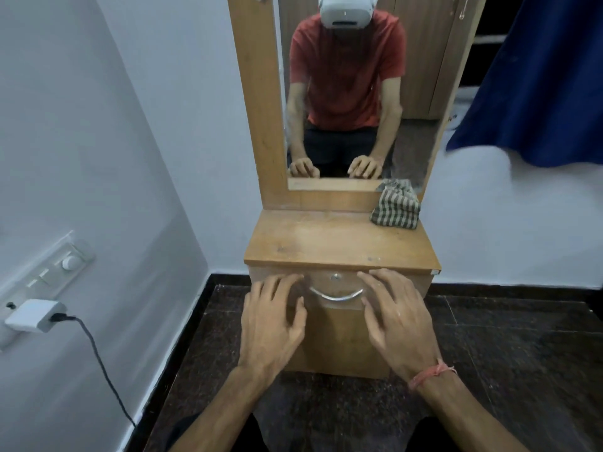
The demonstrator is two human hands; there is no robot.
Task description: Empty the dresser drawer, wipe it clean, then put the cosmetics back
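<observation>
**Materials and finishes at the dresser**

Dresser (339, 243): wood-look, honey-brown, smooth satin top with faint scuffs and specks. Drawer (336, 283) front same finish; handle (336, 296) curved bright metal, glossy; round metal lock (335, 276) at 12 o'clock from it. Mirror (346, 93): glass, slightly hazy, wood frame. Cloth (396, 208) at 2 o'clock on top: checked woven fabric, matt, crumpled. Floor (489, 353): dark speckled stone, polished. Wall (98, 125): matt paint. Charger (32, 316): white smooth plastic. Curtain (538, 76): blue matt cloth.
</observation>
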